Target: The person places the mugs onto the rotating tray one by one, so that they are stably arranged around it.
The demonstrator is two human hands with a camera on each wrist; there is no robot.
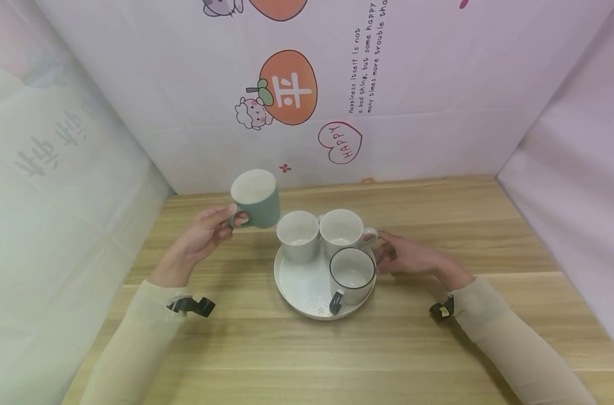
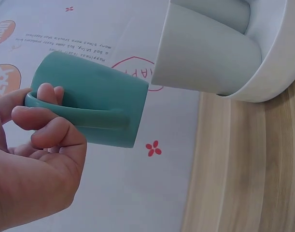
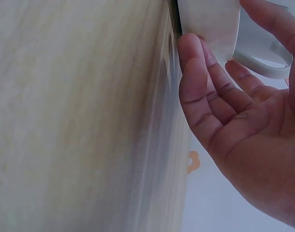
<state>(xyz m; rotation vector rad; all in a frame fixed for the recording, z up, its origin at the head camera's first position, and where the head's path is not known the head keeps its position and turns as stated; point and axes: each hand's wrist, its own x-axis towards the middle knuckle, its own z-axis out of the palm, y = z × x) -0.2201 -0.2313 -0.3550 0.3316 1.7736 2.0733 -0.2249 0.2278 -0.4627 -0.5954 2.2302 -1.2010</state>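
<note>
My left hand [image 1: 206, 236] grips the handle of a green mug [image 1: 263, 211] with a white inside, tilted and raised to the left of a round white tray [image 1: 299, 295]. In the left wrist view, curled fingers go round the handle of the green mug [image 2: 94, 92]. Two plain white mugs [image 1: 300, 242] stand at the back of the tray, and a white mug with a black rim [image 1: 353, 284] and dark handle stands at its front right. At the tray's right side, my right hand [image 1: 408, 256] touches the edge with loosely bent fingers [image 3: 193, 82].
Beneath the tray is a wooden table [image 1: 266, 360]. A printed cloth wall [image 1: 413, 140] rises behind it, and pale cloth sides stand at left and right. One white mug's handle [image 1: 370, 235] sticks out beside my right hand.
</note>
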